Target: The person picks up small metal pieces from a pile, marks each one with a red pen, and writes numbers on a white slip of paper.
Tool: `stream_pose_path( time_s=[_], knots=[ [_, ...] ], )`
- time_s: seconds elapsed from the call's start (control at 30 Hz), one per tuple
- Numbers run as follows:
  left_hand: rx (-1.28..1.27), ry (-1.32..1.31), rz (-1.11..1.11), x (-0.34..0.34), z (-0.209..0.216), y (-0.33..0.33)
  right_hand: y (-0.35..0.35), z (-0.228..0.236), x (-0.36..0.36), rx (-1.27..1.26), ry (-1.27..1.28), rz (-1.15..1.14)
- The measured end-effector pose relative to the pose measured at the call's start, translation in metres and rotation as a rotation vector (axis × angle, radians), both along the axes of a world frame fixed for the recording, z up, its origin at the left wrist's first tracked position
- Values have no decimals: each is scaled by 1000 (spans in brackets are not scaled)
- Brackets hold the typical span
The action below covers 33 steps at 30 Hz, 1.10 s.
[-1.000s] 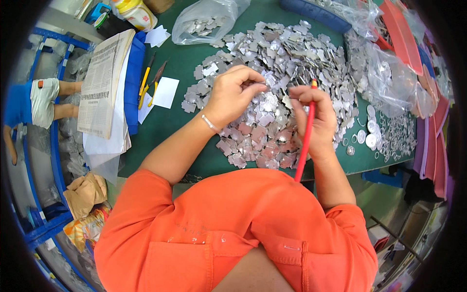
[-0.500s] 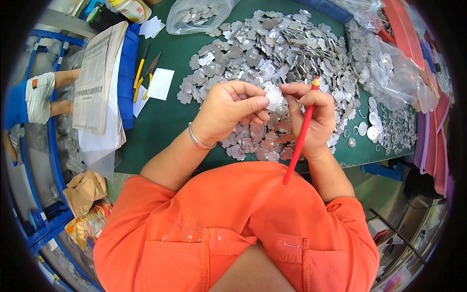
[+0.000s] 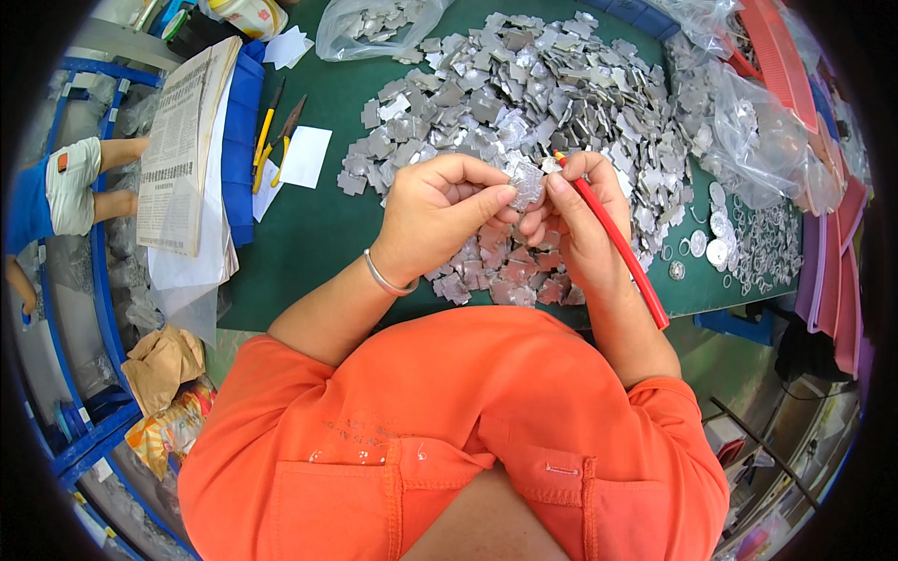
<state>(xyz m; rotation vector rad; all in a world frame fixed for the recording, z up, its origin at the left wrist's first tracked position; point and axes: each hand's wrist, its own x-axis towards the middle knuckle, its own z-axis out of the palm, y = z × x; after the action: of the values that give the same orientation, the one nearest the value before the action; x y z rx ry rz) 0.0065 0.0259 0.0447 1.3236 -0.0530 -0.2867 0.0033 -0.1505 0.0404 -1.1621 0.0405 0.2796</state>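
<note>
My left hand (image 3: 440, 215) pinches a thin, shiny silver metal sheet piece (image 3: 526, 183) between thumb and fingers. My right hand (image 3: 591, 220) is closed around a slim red pencil-like stick (image 3: 625, 251). Its yellow-banded, dark end points up and left, close by the metal piece, and its blunt end lies over my wrist. A small pale bit (image 3: 550, 165) shows by the right fingertips; whether it is held cannot be made out. Under and beyond both hands spreads a large heap of flat, notched silver metal pieces (image 3: 486, 93).
Left on the green table (image 3: 351, 93) lie yellow-handled pliers (image 3: 281, 145), a white card (image 3: 306, 156) and a blue tray (image 3: 241, 150) with newspaper (image 3: 178, 154). Metal rings (image 3: 762, 248) and discs (image 3: 718, 224) lie right, by plastic bags (image 3: 758, 140). Another person (image 3: 75, 187) is at far left.
My right hand has turned, swinging the red stick so its blunt end moved right and its banded end moved left toward the metal piece. The left hand keeps its pinch.
</note>
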Motion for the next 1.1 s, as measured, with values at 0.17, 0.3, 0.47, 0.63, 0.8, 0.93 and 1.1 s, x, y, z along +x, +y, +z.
stream_pose_path(
  time_s=[0.17, 0.3, 0.47, 0.63, 0.8, 0.93, 1.1],
  knots=[
    [69, -171, 28, 1, -5, -2, 9, -8, -1, -160, -318, -135],
    [239, -353, 1, 5, -13, 5, 1, -13, 5, -535, -781, -180],
    [44, -127, 10, 5, -2, 7, -5, 8, 21, -583, -672, -66],
    [59, -91, 10, 6, -1, 3, 0, 2, 23, -502, -610, 45],
    [-142, 134, 41, 6, 0, 8, 4, 6, 16, -295, -309, 29],
    [-178, 221, 24, 7, -5, 10, 7, 7, 13, -196, -243, 17],
    [-269, 254, 23, 6, -5, 10, 6, 6, 13, -163, -248, 34]
  ],
)
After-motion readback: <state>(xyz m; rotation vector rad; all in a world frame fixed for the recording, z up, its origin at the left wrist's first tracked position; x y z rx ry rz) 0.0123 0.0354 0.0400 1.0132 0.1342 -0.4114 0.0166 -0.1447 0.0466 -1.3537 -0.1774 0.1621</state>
